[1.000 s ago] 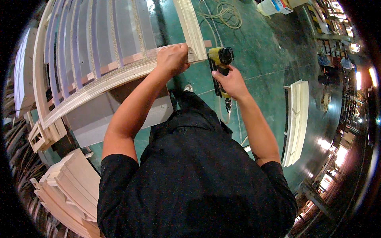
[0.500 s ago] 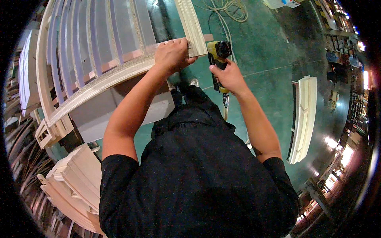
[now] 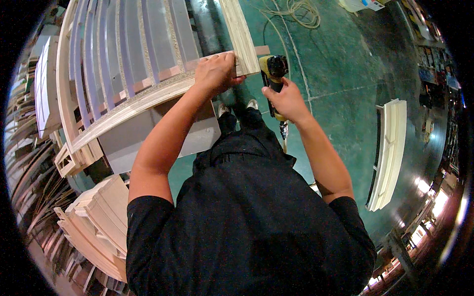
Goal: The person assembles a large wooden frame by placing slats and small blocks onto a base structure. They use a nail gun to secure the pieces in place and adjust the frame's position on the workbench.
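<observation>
- Two bare hands out ahead, both occupied, reaching up from a black shirt (image 3: 247, 212) at 6 o'clock (clock face laid over the whole view).
- Between 11 and 12 o'clock, left hand (image 3: 215, 71): fingers curled over the near rail of a wooden frame (image 3: 143, 101), close to its right corner.
- Toward half past 1, right hand (image 3: 289, 101): wrapped around the grip of a yellow-and-black nail gun (image 3: 274, 66), just beside that corner. Impossible to tell whether touching the wood.
- Wooden frame stretching from 12 round to 10 o'clock, with long slats (image 3: 122, 49) inside and a grey panel (image 3: 163, 135) below the near rail.
- Just changed: view swung a little leftward, with surroundings shifted right and two shoes (image 3: 253, 104) now showing near 12 o'clock. Hands unchanged, with the same hold on the rail and the same grip on the tool. Meaning, as a judgement: corner still steadied, tool still kept close, no visible headway in the handwork.
- Farther down, at 8 o'clock, pale wooden pieces (image 3: 101, 212) grouped together; at 3 o'clock, a long cream-coloured piece (image 3: 392, 153) lying on the green floor (image 3: 340, 113), well apart from both hands.
- Farthest, near 1 o'clock, a loosely coiled hose (image 3: 303, 19) on the floor.
</observation>
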The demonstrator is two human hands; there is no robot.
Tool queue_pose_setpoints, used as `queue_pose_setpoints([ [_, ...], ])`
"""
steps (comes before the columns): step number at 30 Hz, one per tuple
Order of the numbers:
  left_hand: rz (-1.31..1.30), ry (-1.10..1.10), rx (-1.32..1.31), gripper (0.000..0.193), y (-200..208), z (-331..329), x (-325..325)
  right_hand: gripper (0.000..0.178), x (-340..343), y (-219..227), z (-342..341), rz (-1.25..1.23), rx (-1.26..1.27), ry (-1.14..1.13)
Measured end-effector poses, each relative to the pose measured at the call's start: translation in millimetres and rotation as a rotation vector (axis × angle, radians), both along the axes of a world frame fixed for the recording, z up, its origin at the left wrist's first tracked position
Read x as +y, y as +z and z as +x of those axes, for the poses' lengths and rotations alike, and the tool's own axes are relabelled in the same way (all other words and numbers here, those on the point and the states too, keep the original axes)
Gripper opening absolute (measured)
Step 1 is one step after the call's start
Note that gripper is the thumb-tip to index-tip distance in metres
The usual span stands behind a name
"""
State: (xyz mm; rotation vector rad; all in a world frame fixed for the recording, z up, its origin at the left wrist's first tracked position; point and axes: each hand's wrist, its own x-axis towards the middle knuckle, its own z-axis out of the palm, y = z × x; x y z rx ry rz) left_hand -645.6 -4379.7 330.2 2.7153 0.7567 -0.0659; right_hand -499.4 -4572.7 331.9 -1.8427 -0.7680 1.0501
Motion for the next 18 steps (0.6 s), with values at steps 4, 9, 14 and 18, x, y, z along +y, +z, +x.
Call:
queue_pose_setpoints([
  [4, -0.019, -0.008, 0.030, 0.056, 2.6, 0.2, 1.7, 0.027, 0.2, -0.4, 1.0, -0.034, 0.005, 0.013],
  [9, -0.063, -0.012, 0.077, 0.056, 4.1, 7.8, 4.5, 0.037, 0.4, -6.2, 0.9, -0.055, -0.016, -0.006],
  [14, -0.047, -0.012, 0.033, 0.054, -5.6, 6.3, 4.3, 0.039, 1.4, -4.5, 3.2, -0.105, -0.049, 0.015],
  [18, -0.033, -0.011, 0.010, 0.054, -7.1, 6.7, 4.5, 0.032, 1.2, -3.8, -0.2, -0.051, 0.009, -0.010],
])
